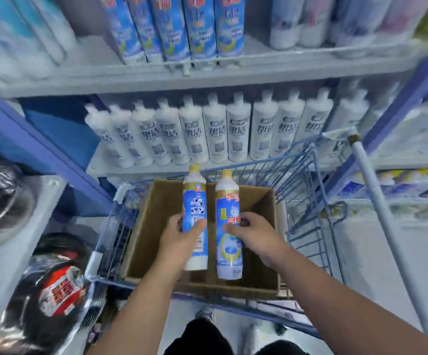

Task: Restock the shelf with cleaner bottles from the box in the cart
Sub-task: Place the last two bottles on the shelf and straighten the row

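Note:
Two blue-and-white cleaner bottles with gold caps stand upright above an open cardboard box in a blue wire cart. My left hand grips the left bottle around its middle. My right hand grips the right bottle at its middle. The box's inside looks bare around the two bottles. On the upper shelf stand several matching blue bottles.
A row of white bottles fills the lower shelf behind the cart. Blue shelf uprights flank the bay. Black wrapped goods lie on a rack at left. The cart's handle bar runs down the right. My feet show below.

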